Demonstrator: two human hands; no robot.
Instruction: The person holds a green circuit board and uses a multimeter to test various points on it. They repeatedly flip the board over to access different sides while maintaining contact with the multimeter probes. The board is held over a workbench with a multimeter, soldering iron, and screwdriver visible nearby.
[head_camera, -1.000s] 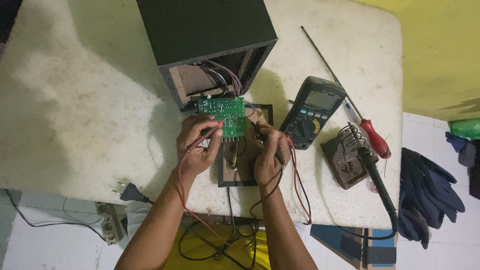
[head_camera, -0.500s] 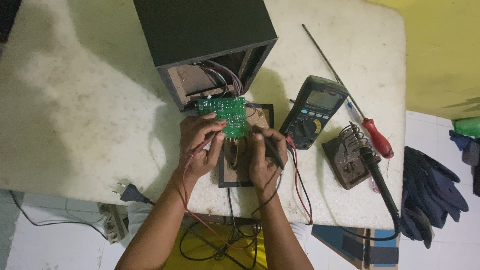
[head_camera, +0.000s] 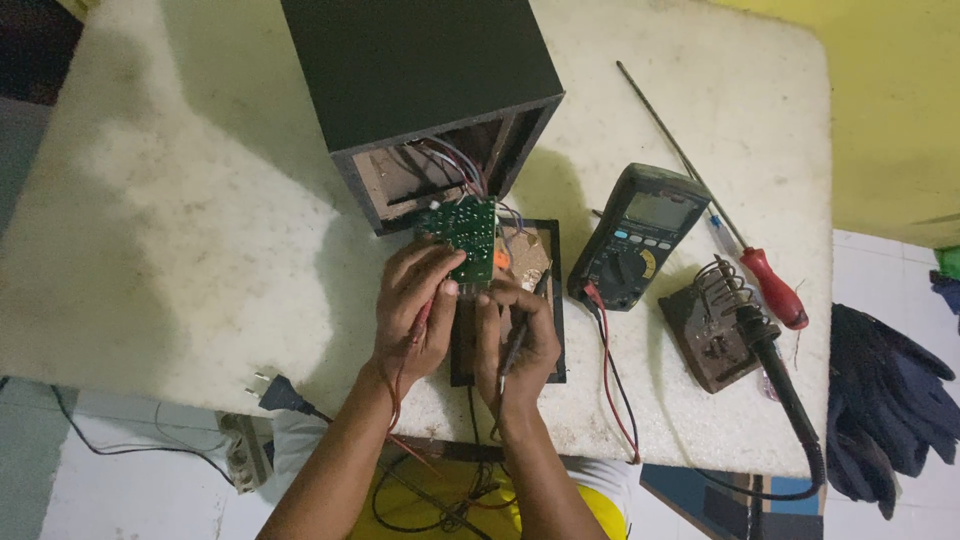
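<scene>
Green printed circuit board (head_camera: 462, 233) sits just in front of open black speaker box (head_camera: 425, 95), tethered to it by coloured wires (head_camera: 462, 165), so it stays close to opening. Left hand (head_camera: 410, 310) closed around red probe (head_camera: 420, 318), tip up toward board. Right hand (head_camera: 515, 335) pinching black probe (head_camera: 517, 335), just right of board. Grey multimeter (head_camera: 630, 240) right of board, leads running back to hands. Soldering iron (head_camera: 775, 370) parked on stand (head_camera: 715, 335), farther right. Red-handled screwdriver (head_camera: 772, 288) beside it.
</scene>
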